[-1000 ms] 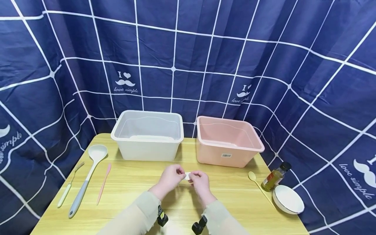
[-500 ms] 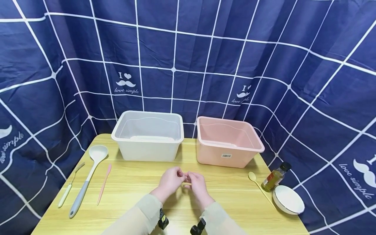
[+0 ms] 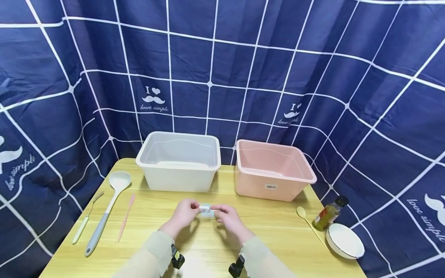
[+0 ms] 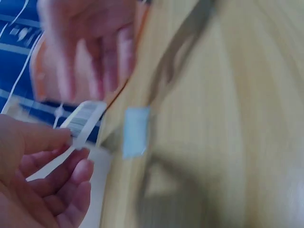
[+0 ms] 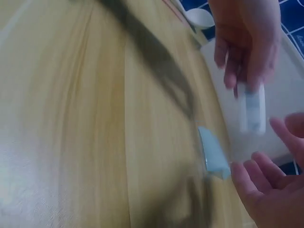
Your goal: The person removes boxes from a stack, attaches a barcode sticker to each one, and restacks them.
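Observation:
My left hand (image 3: 184, 214) pinches a small flat white piece with a barcode label (image 4: 84, 121) between thumb and fingers. Its kind is unclear, and it is blurred in the right wrist view. My right hand (image 5: 275, 190) is beside it with spread, loosely bent fingers; the wrist views show a gap between those fingers and the labelled piece. A small light-blue piece (image 4: 136, 132) appears against the wooden tabletop, apart from the left hand. In the right wrist view, this light-blue piece (image 5: 213, 153) comes close to the right fingertips; whether they touch is unclear.
Behind the hands stand a white bin (image 3: 179, 179) and a pink bin (image 3: 257, 189). A fork (image 3: 83, 224), a ladle (image 3: 104, 220) and a pink knife (image 3: 126, 220) lie left. A yellow spoon (image 3: 313, 227), an oil bottle (image 3: 328, 216) and a white bowl (image 3: 345, 241) are right.
Both hands held the small white piece a second ago. The right fingers have now come away, the hands have shifted left, and the barcode and a light-blue piece show. The head view has turned slightly.

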A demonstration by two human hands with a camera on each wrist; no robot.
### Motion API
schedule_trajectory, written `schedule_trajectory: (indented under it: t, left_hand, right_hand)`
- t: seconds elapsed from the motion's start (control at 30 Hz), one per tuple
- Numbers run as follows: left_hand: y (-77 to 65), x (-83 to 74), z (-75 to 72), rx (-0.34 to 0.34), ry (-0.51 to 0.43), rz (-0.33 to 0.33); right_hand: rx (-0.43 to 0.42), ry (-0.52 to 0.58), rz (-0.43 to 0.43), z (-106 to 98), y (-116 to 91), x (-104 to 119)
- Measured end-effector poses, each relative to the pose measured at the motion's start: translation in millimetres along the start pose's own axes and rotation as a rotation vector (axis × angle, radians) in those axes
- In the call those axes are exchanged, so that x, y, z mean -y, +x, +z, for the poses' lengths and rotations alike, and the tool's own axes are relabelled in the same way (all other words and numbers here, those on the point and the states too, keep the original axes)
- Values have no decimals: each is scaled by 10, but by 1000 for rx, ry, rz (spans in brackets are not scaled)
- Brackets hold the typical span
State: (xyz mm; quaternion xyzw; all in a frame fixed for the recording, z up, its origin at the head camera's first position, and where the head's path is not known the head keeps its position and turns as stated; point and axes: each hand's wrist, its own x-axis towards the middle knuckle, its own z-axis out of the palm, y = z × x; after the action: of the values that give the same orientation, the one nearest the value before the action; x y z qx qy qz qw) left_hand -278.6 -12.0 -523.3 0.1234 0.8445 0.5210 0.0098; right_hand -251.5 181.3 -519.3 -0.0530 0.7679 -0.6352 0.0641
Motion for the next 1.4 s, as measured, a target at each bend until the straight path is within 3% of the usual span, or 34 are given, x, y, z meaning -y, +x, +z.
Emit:
schedule_trajectory:
  t: [0.3,0.4,0.5,0.67,0.77,0.9,1.1,1.4]
  left_hand:
    - [-44,150,-449,4,-149,-51]
    - [-54,164,-527,-14,-150,-65]
    - [-25,168,-556,-61,-144,-79]
    - [74,230,-603,-162,-120,-78]
    - [140,291,-652,-217,-100,-61]
    - [227,335,-736,-286,-59,-57]
    - [343,294,-765,-309,-8,-160]
    - [451,327,-694,-453,60,-228]
  right_hand:
    - [24,96,55,291,231,102]
    - [-27,86,39,443,297,188]
    - [-82,61,-51,567,382,227]
    - [-69,-180,-255,711,515,253]
    - [-25,-339,-313,772,549,314]
    - [47,-409,-300,840,626,367]
    - [112,-419,-228,848,720,365]
    - [99,-459,-209,980,865,331]
